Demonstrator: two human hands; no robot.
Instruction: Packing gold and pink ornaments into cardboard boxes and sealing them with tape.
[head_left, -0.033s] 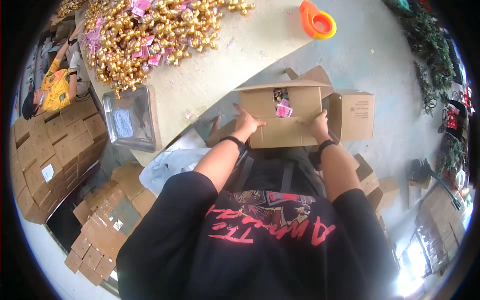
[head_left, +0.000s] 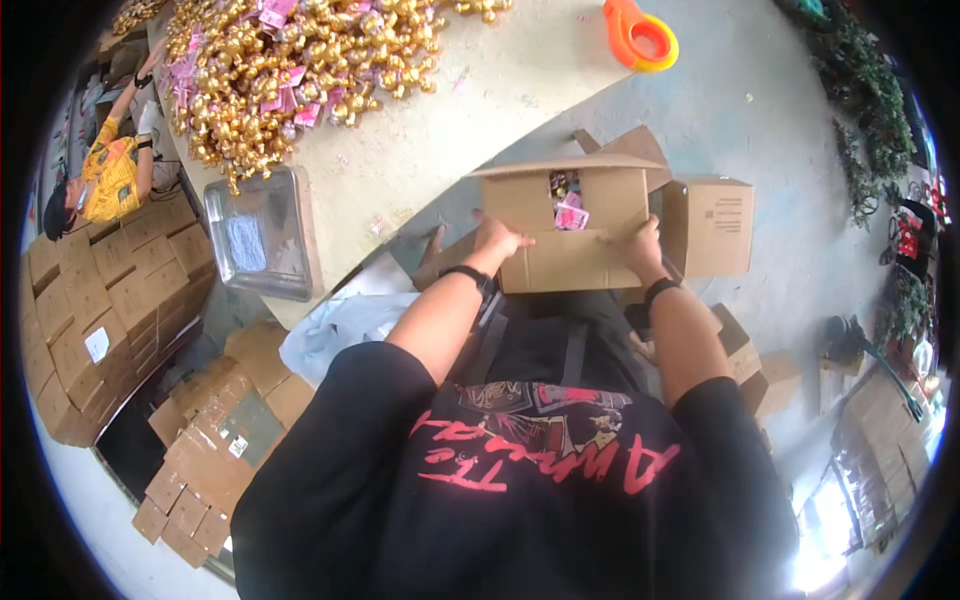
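In front of my lap is a brown cardboard box (head_left: 540, 268). Its two inner flaps are folded over the top, and the long near flap lies level in front. Through the gap between the flaps, pink tags (head_left: 571, 213) and some small shiny pieces show inside; the rest of the contents is hidden. My left hand (head_left: 497, 243) grips the box at its left side, with the thumb stretched across the cardboard. At the right side my right hand (head_left: 640, 250) holds it with the fingers curled round the edge. The far flap stands partly raised.
A pale table (head_left: 400, 165) at the upper left bears a heap of gold ornaments (head_left: 300, 70), a metal tray (head_left: 308, 235) with blue-white string, and an orange tape dispenser (head_left: 641, 38). Another carton (head_left: 722, 225) stands right of the box. Cartons (head_left: 110, 300) are stacked left, near a person in yellow (head_left: 112, 175).
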